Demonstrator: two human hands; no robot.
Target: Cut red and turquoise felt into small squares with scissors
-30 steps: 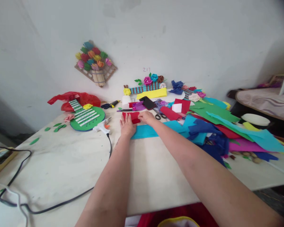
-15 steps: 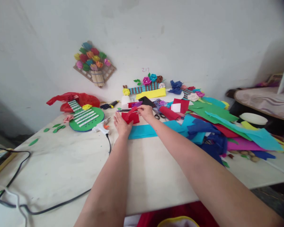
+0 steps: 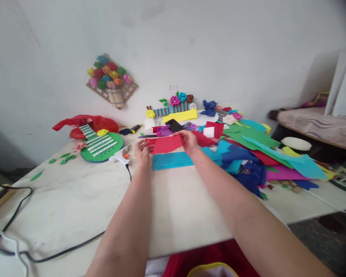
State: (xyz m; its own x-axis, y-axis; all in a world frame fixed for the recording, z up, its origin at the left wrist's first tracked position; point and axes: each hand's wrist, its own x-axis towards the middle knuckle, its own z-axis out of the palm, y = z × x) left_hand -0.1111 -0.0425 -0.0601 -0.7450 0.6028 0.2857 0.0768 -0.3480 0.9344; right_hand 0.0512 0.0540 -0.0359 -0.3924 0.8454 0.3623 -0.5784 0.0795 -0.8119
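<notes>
Red paper opened out between both hands

Since the earlier frame, the red paper sheet has spread from a small folded piece into a broader one, and the left hand has come up from pressing it flat. The right hand has a narrow grip, fingertips pinching the sheet at its far right corner. The left hand's grip is loose, fingers half curled at the sheet's left end; whether they pinch it, I cannot tell.

The sheet is at the middle of the bench, just on the far side of a turquoise paper strip. To the left of the left hand is a white glue gun, next to a green guitar-shaped craft. Right of the right hand, crumpled dark blue paper lies near green sheets.
</notes>
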